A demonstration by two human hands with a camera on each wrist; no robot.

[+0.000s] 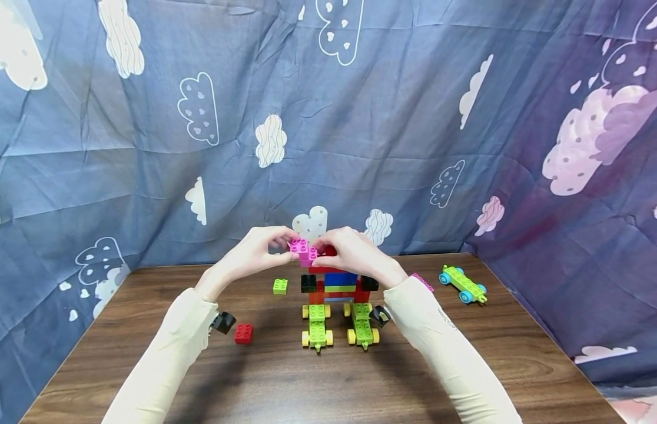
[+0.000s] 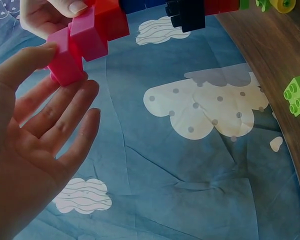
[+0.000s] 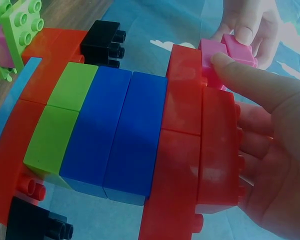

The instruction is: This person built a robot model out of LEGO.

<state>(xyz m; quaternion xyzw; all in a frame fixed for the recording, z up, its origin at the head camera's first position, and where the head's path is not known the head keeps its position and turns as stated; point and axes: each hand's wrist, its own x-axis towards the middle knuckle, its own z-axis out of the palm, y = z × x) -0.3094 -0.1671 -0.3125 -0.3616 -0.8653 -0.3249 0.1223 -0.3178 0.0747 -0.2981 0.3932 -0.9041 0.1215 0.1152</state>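
A built-up block figure of red, blue (image 1: 341, 278), green and black (image 1: 308, 283) bricks stands on two lime wheeled bases (image 1: 317, 331) with yellow wheels. At its top left, two pink bricks lie stepped, one higher. My left hand (image 1: 256, 250) pinches the higher pink brick (image 2: 66, 57) between thumb and fingers. With its thumb on the lower pink brick (image 3: 212, 57), my right hand (image 1: 355, 253) holds it against the red bricks (image 3: 185, 95); its other fingers reach behind the top red brick (image 3: 219, 150), partly hidden.
A loose lime brick (image 1: 280, 287) and a red brick (image 1: 244, 334) lie left of the figure on the wooden table (image 1: 254, 388). To the right are a lime car base (image 1: 461, 284) with blue wheels and a pink piece (image 1: 422, 282), partly behind my right arm. A cloud-patterned curtain (image 1: 328, 147) hangs behind.
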